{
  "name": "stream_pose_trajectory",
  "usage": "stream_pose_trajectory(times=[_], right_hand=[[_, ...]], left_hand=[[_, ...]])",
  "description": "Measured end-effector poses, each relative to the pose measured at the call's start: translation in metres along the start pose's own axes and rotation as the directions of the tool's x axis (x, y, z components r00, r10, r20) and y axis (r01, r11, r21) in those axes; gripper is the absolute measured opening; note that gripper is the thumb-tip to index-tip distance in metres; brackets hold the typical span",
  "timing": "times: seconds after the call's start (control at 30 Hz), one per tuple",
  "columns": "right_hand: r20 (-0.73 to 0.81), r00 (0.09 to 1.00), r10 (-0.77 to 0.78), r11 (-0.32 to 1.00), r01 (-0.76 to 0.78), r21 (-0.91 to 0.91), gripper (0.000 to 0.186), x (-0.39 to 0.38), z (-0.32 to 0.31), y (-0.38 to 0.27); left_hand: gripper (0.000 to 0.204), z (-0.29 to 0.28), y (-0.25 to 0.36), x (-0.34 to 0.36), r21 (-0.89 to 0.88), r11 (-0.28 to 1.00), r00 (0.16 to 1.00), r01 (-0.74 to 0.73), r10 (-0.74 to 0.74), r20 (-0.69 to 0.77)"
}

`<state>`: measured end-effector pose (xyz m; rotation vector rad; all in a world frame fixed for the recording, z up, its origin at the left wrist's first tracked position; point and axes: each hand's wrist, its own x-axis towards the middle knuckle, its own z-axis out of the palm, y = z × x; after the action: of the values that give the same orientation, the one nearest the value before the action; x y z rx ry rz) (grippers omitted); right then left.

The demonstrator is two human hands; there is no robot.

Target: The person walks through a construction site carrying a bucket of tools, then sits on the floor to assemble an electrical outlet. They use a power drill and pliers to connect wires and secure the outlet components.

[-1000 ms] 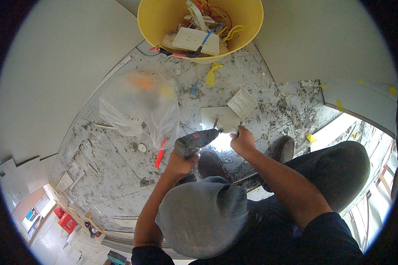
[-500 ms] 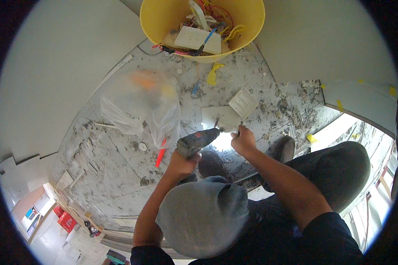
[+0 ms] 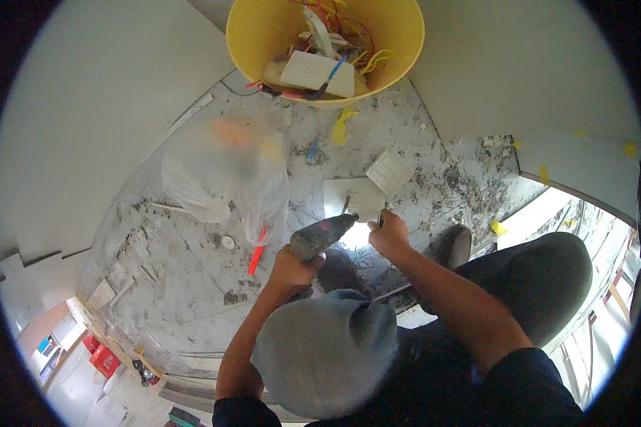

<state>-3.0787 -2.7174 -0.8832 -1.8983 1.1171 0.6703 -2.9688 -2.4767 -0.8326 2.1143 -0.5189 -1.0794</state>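
Observation:
My left hand [image 3: 294, 272] is wrapped round the handle of a dark cordless drill [image 3: 318, 239], whose front end points right and away from me. The drill's tip is over the near part of a flat white plate [image 3: 350, 191] on the floor, where bright light glares. My right hand [image 3: 390, 236] is closed just right of the drill's tip, at the plate's near right edge. A small dark thing shows at its fingertips, too small to name. Against the plate's far right corner lies a white rectangular cover [image 3: 390, 172].
A yellow bucket [image 3: 243, 50] of wires and scraps stands ahead. Left of the plate lie a translucent plastic bag [image 3: 199, 174] and a red strip-like tool [image 3: 256, 260]. Yellow tape scraps [image 3: 340, 128] and dark debris dot the floor. Grey panels [image 3: 100, 107] rise on both sides.
The drill has swung slightly, its body a little further right and lower. My right hand has shifted a little left and lower. Both hands keep their grip.

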Motion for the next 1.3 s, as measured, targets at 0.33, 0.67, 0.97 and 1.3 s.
stream_pose_trajectory(times=[0.33, 0.67, 0.97, 1.3], right_hand=[[-0.043, 0.994, -0.105, 0.994, 0.106, 0.037, 0.027, 0.001, -0.011, -0.014], [-0.18, 0.957, -0.227, 0.974, 0.227, -0.018, 0.024, 0.0, -0.006, -0.024], [-0.13, 0.967, -0.221, 0.967, 0.235, 0.101, 0.026, 0.017, -0.013, 0.009], [0.048, 0.991, -0.125, 0.897, 0.092, 0.432, 0.033, 0.029, -0.003, 0.026]], left_hand=[[0.028, -0.012, 0.014, -0.008, -0.123, 0.992, 1.0, 0.015, -0.014, 0.009], [0.026, -0.01, 0.019, -0.022, -0.231, 0.971, 0.987, 0.063, -0.095, -0.129], [0.035, -0.012, -0.022, -0.056, -0.081, 0.992, 0.984, -0.095, 0.082, -0.158], [0.038, -0.031, 0.007, -0.06, -0.058, 0.998, 0.98, 0.033, -0.044, -0.194]])
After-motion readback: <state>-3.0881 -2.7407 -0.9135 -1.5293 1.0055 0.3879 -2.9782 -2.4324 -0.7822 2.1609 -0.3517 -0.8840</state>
